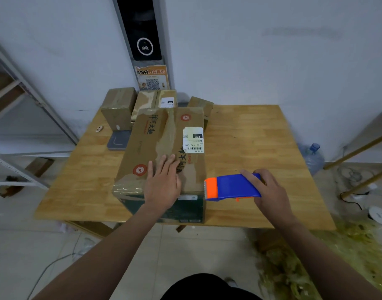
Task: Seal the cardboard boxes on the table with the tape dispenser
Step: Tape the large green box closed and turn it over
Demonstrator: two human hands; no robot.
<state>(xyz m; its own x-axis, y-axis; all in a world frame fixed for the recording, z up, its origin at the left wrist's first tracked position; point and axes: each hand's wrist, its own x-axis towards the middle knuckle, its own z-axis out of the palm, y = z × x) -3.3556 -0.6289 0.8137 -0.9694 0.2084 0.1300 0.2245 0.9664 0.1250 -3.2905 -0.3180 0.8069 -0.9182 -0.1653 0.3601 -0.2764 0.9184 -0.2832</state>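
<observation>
A long cardboard box (151, 144) with a white shipping label and clear tape along its top seam lies lengthwise on the wooden table (250, 144). My left hand (164, 180) presses flat on the near end of its top, fingers straight. Just right of the box's near corner, my right hand (270, 189) grips a blue tape dispenser (235, 186), its orange toothed end pointing at the box. Three smaller cardboard boxes stand behind: one at the left (119, 107), one in the middle (157, 99), one at the right (202, 106).
A grey flat device (117, 140) lies left of the long box, with a small round item (99, 128) near it. Metal shelving (23, 100) stands at the left. A water jug (313, 156) and cables sit on the floor at the right.
</observation>
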